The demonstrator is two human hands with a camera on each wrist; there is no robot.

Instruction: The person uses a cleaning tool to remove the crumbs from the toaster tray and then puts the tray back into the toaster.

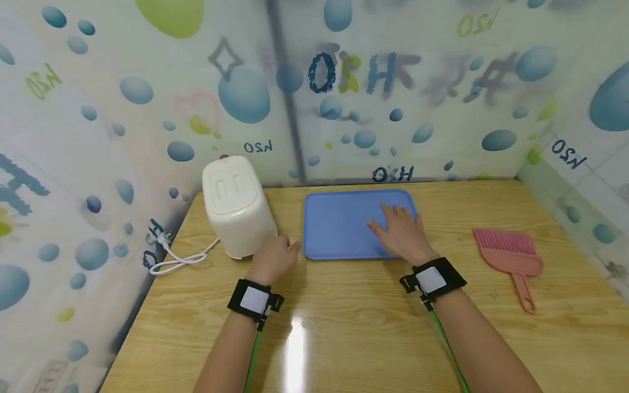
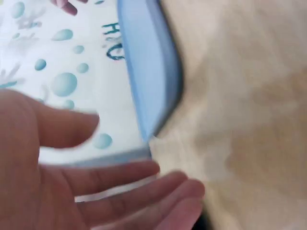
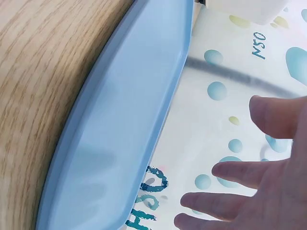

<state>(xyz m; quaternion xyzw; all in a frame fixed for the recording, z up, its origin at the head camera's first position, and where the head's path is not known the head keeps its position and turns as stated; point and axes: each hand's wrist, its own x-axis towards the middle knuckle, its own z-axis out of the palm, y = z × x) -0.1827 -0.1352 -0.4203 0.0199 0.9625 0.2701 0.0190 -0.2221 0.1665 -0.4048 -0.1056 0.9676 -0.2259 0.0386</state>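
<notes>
A white toaster (image 1: 236, 202) with two slot shapes on its top stands at the back left of the table. My left hand (image 1: 274, 258) is beside its lower front corner; whether they touch I cannot tell. In the left wrist view the left hand's fingers (image 2: 129, 191) are loosely extended and hold nothing. A shallow blue tray (image 1: 339, 226) lies flat at the back middle. Over its right part hovers my right hand (image 1: 403, 234), fingers spread. The right wrist view shows that hand's fingers (image 3: 240, 175) apart, with nothing between them and the tray (image 3: 124, 96) beyond.
A white power cord (image 1: 184, 262) with a plug curls left of the toaster, near the table's left edge. On the right lies a pink dustpan-shaped tool (image 1: 511, 259) with a ridged end. A patterned curtain-like wall (image 1: 304, 125) stands directly behind the table.
</notes>
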